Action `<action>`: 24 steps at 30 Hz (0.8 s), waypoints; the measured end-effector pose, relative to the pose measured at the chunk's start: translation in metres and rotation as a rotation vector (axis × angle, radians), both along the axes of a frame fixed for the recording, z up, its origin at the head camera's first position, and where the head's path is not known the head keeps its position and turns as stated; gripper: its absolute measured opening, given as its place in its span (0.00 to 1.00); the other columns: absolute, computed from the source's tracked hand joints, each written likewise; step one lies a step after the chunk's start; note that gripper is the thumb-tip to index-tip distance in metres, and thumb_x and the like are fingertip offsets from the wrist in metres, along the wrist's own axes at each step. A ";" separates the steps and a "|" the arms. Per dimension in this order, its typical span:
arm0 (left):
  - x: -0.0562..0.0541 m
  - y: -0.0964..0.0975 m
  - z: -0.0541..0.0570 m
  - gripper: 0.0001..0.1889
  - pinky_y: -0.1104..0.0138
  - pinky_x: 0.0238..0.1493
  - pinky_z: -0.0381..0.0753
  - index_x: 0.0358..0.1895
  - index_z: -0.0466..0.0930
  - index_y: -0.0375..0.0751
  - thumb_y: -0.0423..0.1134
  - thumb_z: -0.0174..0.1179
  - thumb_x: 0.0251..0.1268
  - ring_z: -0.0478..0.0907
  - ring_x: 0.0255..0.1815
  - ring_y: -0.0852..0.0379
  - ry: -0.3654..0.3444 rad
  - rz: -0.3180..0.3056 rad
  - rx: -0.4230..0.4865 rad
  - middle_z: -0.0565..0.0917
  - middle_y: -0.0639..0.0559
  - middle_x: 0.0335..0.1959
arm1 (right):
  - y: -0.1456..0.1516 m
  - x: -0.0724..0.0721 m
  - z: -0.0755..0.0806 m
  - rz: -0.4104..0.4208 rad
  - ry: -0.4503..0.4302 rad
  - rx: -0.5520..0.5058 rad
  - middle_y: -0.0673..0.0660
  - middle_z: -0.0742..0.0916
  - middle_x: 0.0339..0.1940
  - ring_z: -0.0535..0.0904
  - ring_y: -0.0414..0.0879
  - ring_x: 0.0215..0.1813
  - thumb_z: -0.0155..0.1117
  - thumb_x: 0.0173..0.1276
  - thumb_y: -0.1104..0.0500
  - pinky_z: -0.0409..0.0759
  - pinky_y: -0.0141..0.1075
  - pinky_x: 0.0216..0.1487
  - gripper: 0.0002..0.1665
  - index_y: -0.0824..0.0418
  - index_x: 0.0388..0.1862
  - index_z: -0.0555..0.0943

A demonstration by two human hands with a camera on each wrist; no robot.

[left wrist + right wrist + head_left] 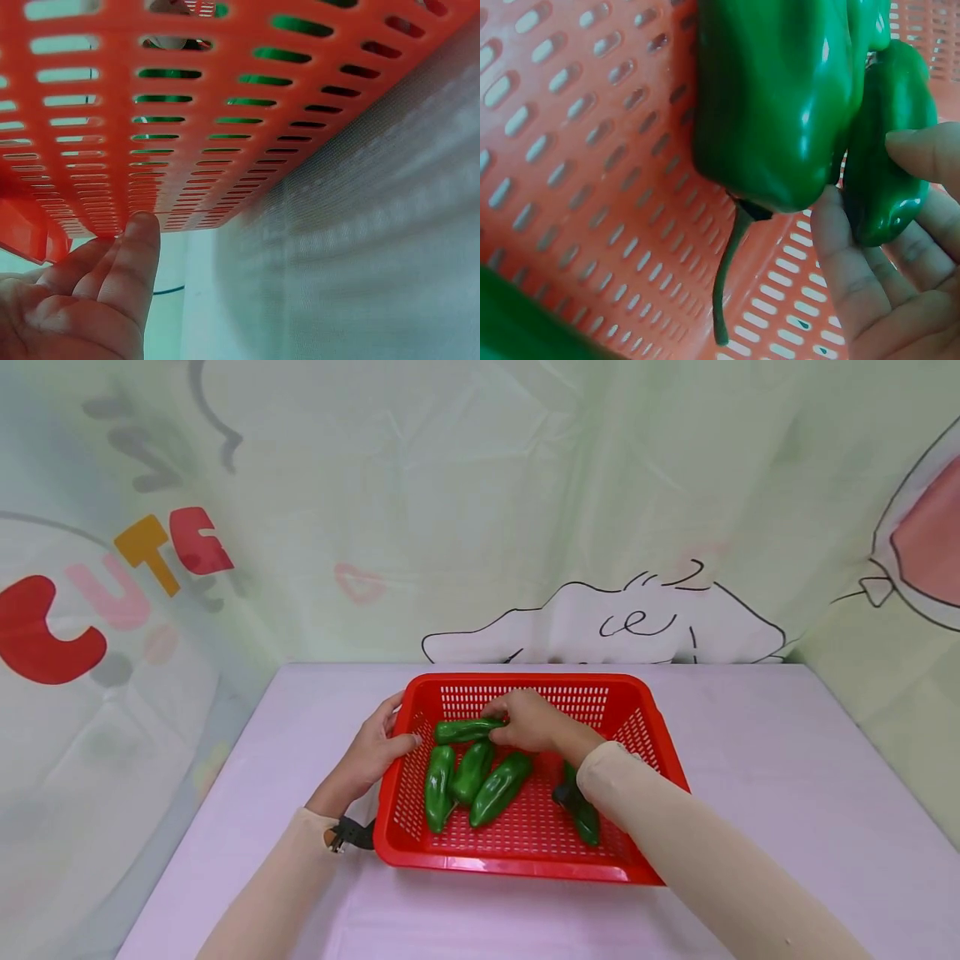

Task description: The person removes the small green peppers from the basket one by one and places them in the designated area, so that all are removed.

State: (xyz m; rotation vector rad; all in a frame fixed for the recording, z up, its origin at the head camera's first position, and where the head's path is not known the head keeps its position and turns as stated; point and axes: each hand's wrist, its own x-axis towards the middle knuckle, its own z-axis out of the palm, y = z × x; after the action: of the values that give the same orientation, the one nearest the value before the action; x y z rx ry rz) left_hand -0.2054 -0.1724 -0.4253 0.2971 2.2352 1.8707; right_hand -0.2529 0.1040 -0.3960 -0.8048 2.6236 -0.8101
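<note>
A red perforated plastic basket (517, 863) holds several glossy green peppers. My left hand (369, 752) grips its left side, thumb over the rim and fingers along the outside; the left wrist view shows fingers (133, 255) against the slotted wall. Reaching inside, my right hand (534, 722) pinches the right end of a green pepper (461, 731) lying crosswise near the back. In the right wrist view, thumb and fingers sit on either side of that pepper (889, 142). Closer to that camera is a larger pepper (772, 97) with a long stem.
Left of the basket's middle lie a slim pepper (438, 789), a shorter one (474, 772) and a slanted one (501, 789). Another pepper (585, 820) is partly covered by the right sleeve (675, 827). Under everything is a pale lilac tabletop (780, 777), with a printed curtain (480, 510) behind.
</note>
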 end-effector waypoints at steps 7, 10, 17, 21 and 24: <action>0.000 0.001 0.000 0.41 0.50 0.43 0.91 0.83 0.51 0.44 0.30 0.57 0.69 0.86 0.54 0.34 -0.002 0.000 -0.001 0.76 0.33 0.69 | 0.003 0.002 0.010 -0.006 0.069 -0.002 0.53 0.92 0.46 0.85 0.49 0.51 0.69 0.67 0.63 0.85 0.44 0.56 0.17 0.61 0.54 0.90; 0.002 0.001 0.001 0.41 0.50 0.43 0.91 0.83 0.51 0.44 0.30 0.57 0.69 0.86 0.55 0.35 0.000 0.008 -0.008 0.76 0.34 0.70 | 0.007 0.003 0.017 -0.023 0.085 -0.024 0.54 0.92 0.47 0.84 0.49 0.51 0.69 0.67 0.62 0.84 0.43 0.53 0.16 0.60 0.53 0.90; 0.004 0.001 0.004 0.42 0.50 0.44 0.90 0.83 0.50 0.43 0.30 0.58 0.68 0.85 0.57 0.34 -0.002 0.012 -0.009 0.75 0.33 0.70 | 0.020 0.007 0.034 -0.130 0.015 -0.109 0.53 0.92 0.47 0.80 0.49 0.48 0.68 0.69 0.61 0.80 0.38 0.45 0.15 0.59 0.53 0.91; 0.005 0.001 0.004 0.42 0.50 0.45 0.90 0.84 0.50 0.43 0.30 0.58 0.68 0.84 0.58 0.33 0.001 0.013 -0.015 0.75 0.33 0.71 | 0.030 0.011 0.044 -0.194 -0.022 -0.169 0.53 0.91 0.43 0.80 0.51 0.49 0.68 0.69 0.60 0.80 0.39 0.46 0.14 0.58 0.51 0.91; 0.004 0.001 0.004 0.42 0.50 0.45 0.90 0.84 0.50 0.43 0.30 0.58 0.69 0.84 0.58 0.33 -0.002 0.008 -0.015 0.74 0.33 0.71 | 0.041 0.014 0.050 -0.248 -0.050 -0.211 0.54 0.91 0.42 0.79 0.51 0.50 0.67 0.69 0.59 0.80 0.39 0.47 0.14 0.59 0.51 0.90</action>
State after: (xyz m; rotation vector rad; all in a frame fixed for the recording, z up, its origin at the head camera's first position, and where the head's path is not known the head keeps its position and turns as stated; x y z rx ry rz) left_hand -0.2012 -0.1715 -0.4210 0.2843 2.2513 1.8562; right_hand -0.2388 0.1450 -0.3459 -0.5043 2.6578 -1.1727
